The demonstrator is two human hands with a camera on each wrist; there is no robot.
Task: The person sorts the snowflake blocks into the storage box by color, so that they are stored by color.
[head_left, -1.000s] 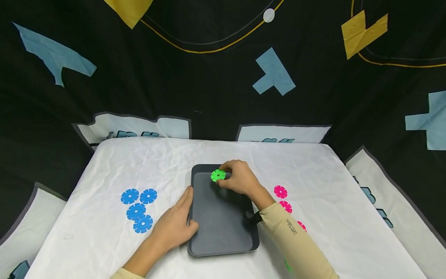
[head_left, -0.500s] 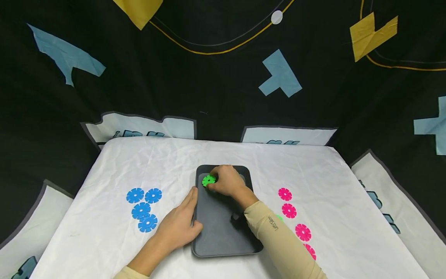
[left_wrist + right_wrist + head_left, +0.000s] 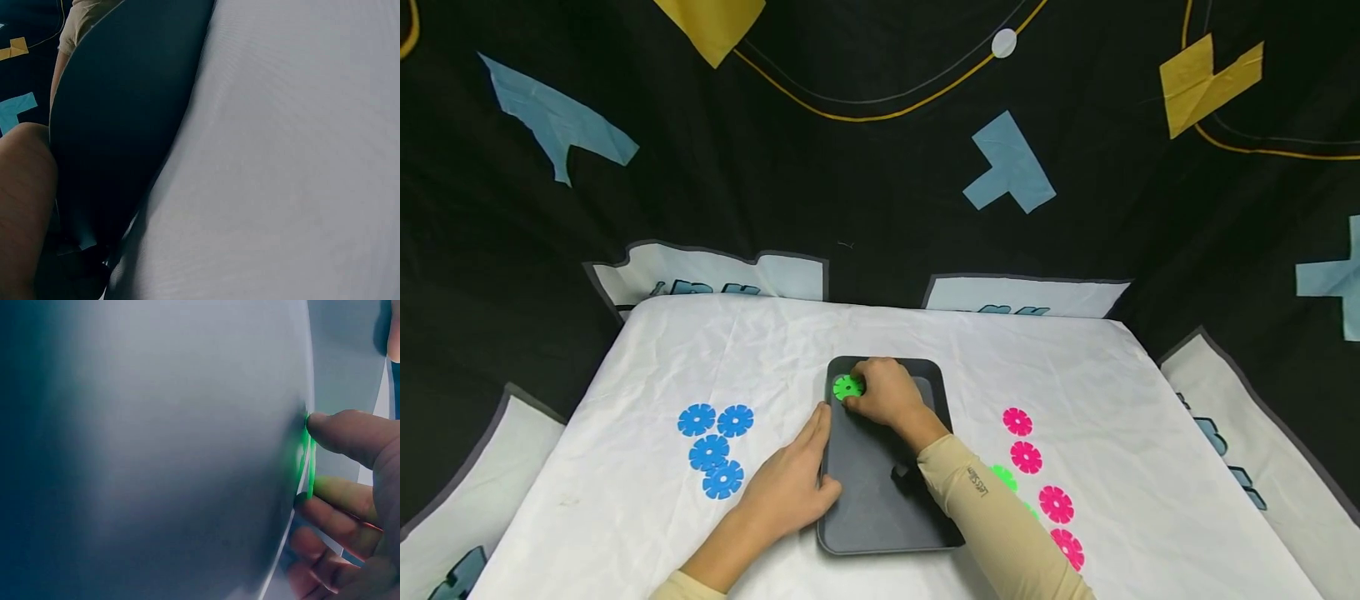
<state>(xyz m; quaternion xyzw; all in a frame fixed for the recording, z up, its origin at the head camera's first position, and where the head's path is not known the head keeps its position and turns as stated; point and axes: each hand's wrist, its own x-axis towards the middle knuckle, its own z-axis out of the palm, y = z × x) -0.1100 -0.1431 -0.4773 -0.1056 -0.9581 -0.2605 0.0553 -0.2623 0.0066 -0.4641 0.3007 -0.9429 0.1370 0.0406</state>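
My right hand [image 3: 891,392] pinches a green notched plastic disc [image 3: 847,387] at the upper left corner inside a dark grey rectangular tray [image 3: 865,504]. In the right wrist view the thumb and a finger hold the green disc [image 3: 312,465] by its edges, right at the tray floor [image 3: 187,425]. My left hand [image 3: 793,487] rests along the tray's left side, its fingers straight against the wall. The left wrist view shows part of that hand [image 3: 22,206] beside the dark tray wall [image 3: 119,112].
Several blue discs [image 3: 709,452] lie left of the tray on the white tablecloth [image 3: 595,467]. To the right are several pink discs [image 3: 1056,504] and green discs [image 3: 1004,477], the latter partly behind the right sleeve [image 3: 992,517]. A black curtain [image 3: 865,192] hangs behind.
The right hand has carried the green disc left and down into the tray's upper left corner. The left hand keeps its place at the tray; the head view has shifted slightly.
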